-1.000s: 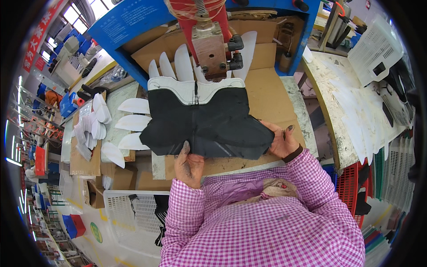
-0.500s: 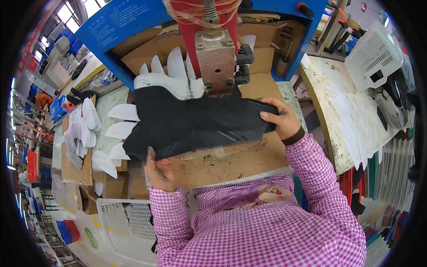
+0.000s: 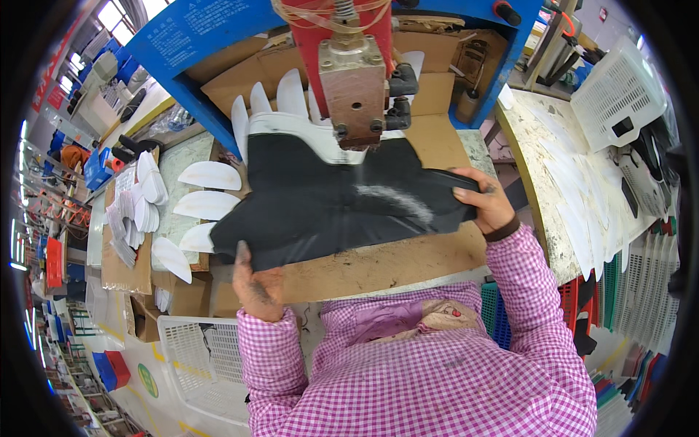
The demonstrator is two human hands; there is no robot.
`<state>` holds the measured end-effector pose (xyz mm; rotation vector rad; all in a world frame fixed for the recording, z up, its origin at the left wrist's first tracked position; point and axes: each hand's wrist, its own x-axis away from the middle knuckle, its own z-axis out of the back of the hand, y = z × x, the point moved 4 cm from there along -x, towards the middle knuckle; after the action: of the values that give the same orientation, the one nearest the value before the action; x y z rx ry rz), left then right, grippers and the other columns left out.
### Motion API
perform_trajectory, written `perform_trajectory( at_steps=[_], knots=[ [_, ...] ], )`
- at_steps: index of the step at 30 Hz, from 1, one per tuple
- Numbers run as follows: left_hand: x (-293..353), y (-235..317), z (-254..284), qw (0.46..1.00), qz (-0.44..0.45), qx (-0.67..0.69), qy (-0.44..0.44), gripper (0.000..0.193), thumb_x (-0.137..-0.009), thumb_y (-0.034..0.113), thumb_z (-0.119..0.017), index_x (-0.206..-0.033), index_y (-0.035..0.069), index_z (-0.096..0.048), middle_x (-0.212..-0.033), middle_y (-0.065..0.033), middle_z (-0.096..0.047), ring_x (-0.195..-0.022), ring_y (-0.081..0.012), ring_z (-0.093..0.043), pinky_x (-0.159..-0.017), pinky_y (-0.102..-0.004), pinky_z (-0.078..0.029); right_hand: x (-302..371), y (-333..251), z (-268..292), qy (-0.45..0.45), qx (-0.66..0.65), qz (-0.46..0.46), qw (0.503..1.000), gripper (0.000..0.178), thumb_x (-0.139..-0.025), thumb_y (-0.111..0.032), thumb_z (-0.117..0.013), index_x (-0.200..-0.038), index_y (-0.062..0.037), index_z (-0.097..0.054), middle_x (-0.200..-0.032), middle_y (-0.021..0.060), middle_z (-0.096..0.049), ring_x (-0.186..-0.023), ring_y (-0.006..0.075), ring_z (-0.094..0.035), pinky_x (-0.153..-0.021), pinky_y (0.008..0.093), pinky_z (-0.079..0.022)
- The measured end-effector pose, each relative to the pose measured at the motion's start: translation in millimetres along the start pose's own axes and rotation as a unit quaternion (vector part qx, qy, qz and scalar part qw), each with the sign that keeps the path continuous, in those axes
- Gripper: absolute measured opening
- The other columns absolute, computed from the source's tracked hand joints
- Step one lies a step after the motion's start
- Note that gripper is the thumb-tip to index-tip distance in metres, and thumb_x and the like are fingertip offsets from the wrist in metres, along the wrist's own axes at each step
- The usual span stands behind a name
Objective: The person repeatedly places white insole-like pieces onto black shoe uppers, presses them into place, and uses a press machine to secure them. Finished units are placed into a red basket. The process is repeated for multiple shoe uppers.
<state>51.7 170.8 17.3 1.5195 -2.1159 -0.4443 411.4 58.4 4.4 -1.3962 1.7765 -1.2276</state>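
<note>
A wide black cut sheet with a curved outline, perhaps a boot or shoe upper (image 3: pixel 298 197), is stretched between my hands below the machine head. A pale dusty streak marks its right half. My left hand (image 3: pixel 259 288) grips the near left edge, thumb on top and the other fingers partly hidden beneath. My right hand (image 3: pixel 489 200) pinches the narrow right end between thumb and fingers. Along the far edge lies a white curved piece (image 3: pixel 291 125), partly hidden behind the metal block (image 3: pixel 353 87) of the press head.
White half-oval pieces (image 3: pixel 207 205) lie left of the sheet, beside stacked white pieces (image 3: pixel 145 189). Cardboard (image 3: pixel 393 262) covers the work surface. A blue machine frame (image 3: pixel 189 44) surrounds the head. White pieces (image 3: pixel 561 175) and a white basket (image 3: pixel 619 95) occupy the right-hand table.
The black sheet has shifted right and slightly nearer me, and it looks flatter. Its pale streak now shows. My right hand has moved right and slightly nearer.
</note>
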Motion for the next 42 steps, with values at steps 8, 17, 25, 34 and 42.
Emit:
perform_trajectory(
  at_steps=[8,17,25,34,42],
  knots=[
    [-46,-102,-29,0.994,0.060,-0.090,0.003,0.042,-0.084,0.017,-0.064,-0.120,0.000,-0.049,-0.120,-0.0114,-0.056,-0.111,-0.0238,-0.053,-0.098,-0.0394,-0.042,70,-34,79,0.191,0.023,0.069,0.979,0.034,-0.079,0.006,-0.060,-0.112,0.0025,-0.054,-0.106,0.0141,-0.062,-0.093,0.0202,-0.062,-0.084,0.0303,-0.052],
    [-66,13,-26,0.983,-0.086,-0.158,-0.032,0.036,-0.094,0.017,-0.049,-0.121,-0.006,-0.045,-0.120,-0.0170,-0.054,-0.109,-0.0238,-0.055,-0.097,-0.0368,-0.044,-46,13,0,0.028,0.008,0.096,0.995,0.033,-0.078,0.002,-0.066,-0.110,0.0029,-0.058,-0.103,0.0085,-0.061,-0.093,0.0157,-0.058,-0.084,0.0252,-0.047],
    [-47,-67,-15,0.982,0.021,-0.180,0.059,0.022,-0.085,0.019,-0.067,-0.100,0.005,-0.058,-0.074,0.0017,-0.059,-0.045,-0.0025,-0.043,-0.038,-0.0149,-0.036,18,-25,76,0.180,0.062,0.063,0.980,0.033,-0.076,0.006,-0.063,-0.108,0.0015,-0.057,-0.103,0.0106,-0.063,-0.089,0.0194,-0.063,-0.080,0.0299,-0.053],
    [-9,5,0,0.943,-0.047,-0.301,0.134,0.036,-0.086,0.015,-0.065,-0.116,0.000,-0.050,-0.104,-0.0104,-0.060,-0.083,-0.0168,-0.059,-0.075,-0.0292,-0.051,-17,17,17,0.091,0.031,0.077,0.992,0.033,-0.077,0.004,-0.065,-0.109,0.0026,-0.057,-0.104,0.0116,-0.062,-0.091,0.0174,-0.061,-0.083,0.0275,-0.049],
    [-35,-37,2,0.974,-0.043,-0.218,0.051,0.047,-0.085,0.015,-0.067,-0.123,0.002,-0.044,-0.114,-0.0126,-0.057,-0.100,-0.0220,-0.058,-0.085,-0.0313,-0.050,8,10,52,0.123,0.047,0.053,0.990,0.033,-0.077,0.007,-0.063,-0.109,0.0020,-0.058,-0.101,0.0100,-0.063,-0.091,0.0176,-0.061,-0.083,0.0275,-0.050]
  ],
)
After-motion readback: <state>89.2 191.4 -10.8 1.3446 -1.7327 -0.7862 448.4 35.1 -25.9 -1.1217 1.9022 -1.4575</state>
